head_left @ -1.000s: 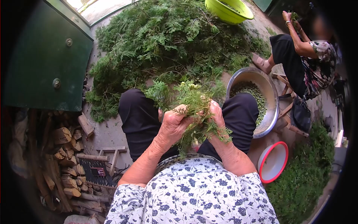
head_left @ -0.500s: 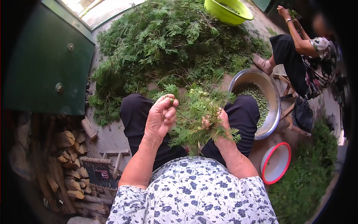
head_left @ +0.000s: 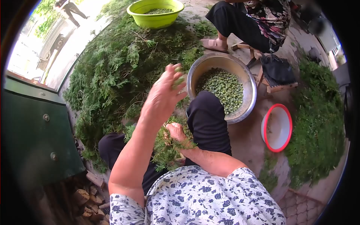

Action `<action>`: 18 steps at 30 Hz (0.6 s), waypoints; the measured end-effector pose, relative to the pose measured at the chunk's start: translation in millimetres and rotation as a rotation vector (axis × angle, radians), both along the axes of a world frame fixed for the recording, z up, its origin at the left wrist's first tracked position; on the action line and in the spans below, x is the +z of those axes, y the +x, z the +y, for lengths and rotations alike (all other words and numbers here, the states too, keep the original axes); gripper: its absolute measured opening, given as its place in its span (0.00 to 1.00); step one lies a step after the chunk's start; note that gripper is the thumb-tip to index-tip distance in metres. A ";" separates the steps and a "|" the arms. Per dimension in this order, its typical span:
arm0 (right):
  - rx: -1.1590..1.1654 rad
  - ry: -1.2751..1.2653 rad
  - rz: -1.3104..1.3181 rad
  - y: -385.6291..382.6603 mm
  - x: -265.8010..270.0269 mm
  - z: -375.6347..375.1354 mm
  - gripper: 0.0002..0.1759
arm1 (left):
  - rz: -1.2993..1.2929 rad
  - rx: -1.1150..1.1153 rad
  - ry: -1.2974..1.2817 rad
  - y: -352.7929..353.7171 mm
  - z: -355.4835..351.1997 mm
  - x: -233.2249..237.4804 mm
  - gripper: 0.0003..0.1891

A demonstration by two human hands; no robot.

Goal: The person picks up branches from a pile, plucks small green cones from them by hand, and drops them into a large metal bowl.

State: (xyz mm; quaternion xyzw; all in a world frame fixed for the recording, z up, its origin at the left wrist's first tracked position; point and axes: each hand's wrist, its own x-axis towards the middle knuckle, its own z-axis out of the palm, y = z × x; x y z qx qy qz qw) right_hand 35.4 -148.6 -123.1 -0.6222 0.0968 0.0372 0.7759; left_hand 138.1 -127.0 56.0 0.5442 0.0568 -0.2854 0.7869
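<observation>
left hand (head_left: 165, 95) raised, fingertips pinched on green seeds (head_left: 177, 78), just beside the near rim of the steel bowl (head_left: 212, 63). right hand (head_left: 175, 132) clamped on a sprig (head_left: 165, 150) over the lap. branch pile (head_left: 112, 67) beyond.

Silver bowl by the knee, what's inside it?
The silver bowl holds a heap of small round green seeds. They cover its bottom completely, and the person's dark-trousered knee hides part of its near rim.
</observation>
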 end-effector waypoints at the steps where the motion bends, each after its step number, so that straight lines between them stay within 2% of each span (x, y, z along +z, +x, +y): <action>1: -0.046 0.082 0.079 0.1 11.6 -4.7 0.07 | 0.006 -0.001 -0.002 2.8 -9.8 5.5 0.34; 2: -0.082 0.175 0.162 1.1 17.5 -4.2 0.06 | -0.138 -0.127 0.051 5.3 -13.3 8.6 0.35; 3: -0.062 0.069 0.068 3.2 10.6 -8.1 0.05 | -0.281 -0.248 0.110 7.9 -11.6 10.2 0.37; 4: -0.052 -0.037 -0.026 6.0 8.0 -12.3 0.06 | -0.294 -0.187 0.075 11.7 -5.9 11.4 0.37; 6: -0.060 0.138 -0.003 8.2 12.3 -18.1 0.07 | -0.343 -0.033 0.035 8.1 20.0 16.5 0.35; 7: -0.080 0.482 0.172 9.2 21.1 -18.8 0.07 | -0.373 0.044 0.027 5.1 37.7 14.9 0.34; 8: 0.059 0.522 0.175 9.6 2.3 -25.8 0.03 | -0.376 0.181 0.082 2.8 54.0 7.0 0.29; 9: 0.072 0.524 0.174 10.7 14.7 -24.6 0.03 | -0.391 0.279 0.178 -0.3 71.4 -1.9 0.22; 11: -0.040 0.673 0.169 11.8 49.2 -24.4 0.08 | -0.273 0.411 0.175 -14.2 104.0 -27.3 0.15; 13: -0.026 0.547 0.143 11.7 50.4 -20.0 0.13 | -0.170 0.402 0.155 -31.2 118.4 -45.5 0.10; 15: -0.085 0.447 0.038 15.3 59.0 -12.9 0.05 | -0.168 0.317 0.230 -51.6 123.6 -53.8 0.06; 16: -0.073 0.444 0.040 14.5 56.4 -11.0 0.05 | -0.380 0.298 0.408 -62.9 122.4 -51.6 0.06; 17: -0.025 0.325 -0.009 13.9 51.4 -11.4 0.09 | -0.592 0.276 0.585 -74.3 117.3 -46.5 0.06; 18: 0.020 0.208 -0.056 12.7 48.7 -9.9 0.12 | -0.773 0.275 0.627 -86.5 114.0 -41.0 0.07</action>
